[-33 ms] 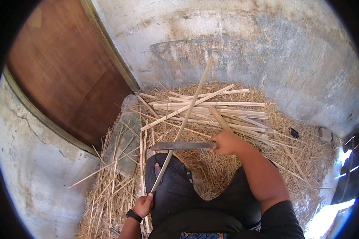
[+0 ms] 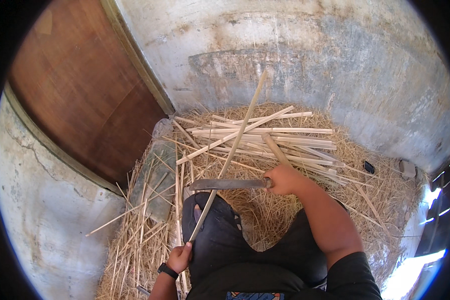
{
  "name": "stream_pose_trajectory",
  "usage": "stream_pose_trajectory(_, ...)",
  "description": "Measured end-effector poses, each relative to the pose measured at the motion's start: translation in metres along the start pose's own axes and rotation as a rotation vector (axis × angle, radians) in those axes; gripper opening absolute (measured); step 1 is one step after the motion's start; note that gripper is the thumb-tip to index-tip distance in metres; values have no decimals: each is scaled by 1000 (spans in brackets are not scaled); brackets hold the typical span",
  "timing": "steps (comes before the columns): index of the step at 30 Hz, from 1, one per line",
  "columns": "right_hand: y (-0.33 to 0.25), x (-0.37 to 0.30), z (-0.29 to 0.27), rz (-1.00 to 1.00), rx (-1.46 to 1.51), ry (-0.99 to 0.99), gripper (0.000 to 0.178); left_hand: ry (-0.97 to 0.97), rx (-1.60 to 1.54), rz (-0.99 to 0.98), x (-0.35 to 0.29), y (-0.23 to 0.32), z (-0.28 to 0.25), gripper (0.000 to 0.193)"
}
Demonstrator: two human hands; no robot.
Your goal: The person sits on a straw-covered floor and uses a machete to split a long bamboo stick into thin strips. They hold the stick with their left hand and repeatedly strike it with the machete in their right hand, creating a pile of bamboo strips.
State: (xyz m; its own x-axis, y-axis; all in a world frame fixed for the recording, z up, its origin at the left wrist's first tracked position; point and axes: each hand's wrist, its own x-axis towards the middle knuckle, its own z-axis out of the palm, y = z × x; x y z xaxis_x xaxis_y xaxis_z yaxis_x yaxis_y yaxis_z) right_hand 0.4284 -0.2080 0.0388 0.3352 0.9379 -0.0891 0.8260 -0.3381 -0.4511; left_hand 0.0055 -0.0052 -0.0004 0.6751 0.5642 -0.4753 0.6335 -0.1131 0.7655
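At seven o'clock the left hand (image 2: 179, 258) pinches one long strip (image 2: 236, 145), which runs toward one o'clock; at four the right hand (image 2: 282, 179) is closed round one knife (image 2: 230, 183), its blade crossing the strip. Overlapping pale sticks (image 2: 265, 131) defy counting.

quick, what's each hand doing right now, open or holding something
Left hand: closed, holding the lower end of a long strip.
Right hand: closed, holding a knife.
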Motion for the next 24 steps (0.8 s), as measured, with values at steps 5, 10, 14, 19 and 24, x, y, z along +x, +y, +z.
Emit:
stream_pose_trajectory(5, -4, -4, -15, 44, 52, 48, 36, 7, -16, 39, -2, 0, 0, 60)
stream_pose_trajectory(10, 1, -1, -6, 21, -26, 43, 34, -2, 32, -16, -1, 5, -1, 64)
stream_pose_trajectory(14, -7, 4, 4, -22, -37, -6, 33, -3, 21, -13, 0, 1, -1, 64)
stream_pose_trajectory(19, -16, 2, -1, 3, -22, -80, 37, -1, 56, -12, 0, 4, -1, 64)
stream_pose_trajectory(24, -1, -4, -17, 102, 76, 61, 35, 3, 37, 5, -1, 1, -2, 64)
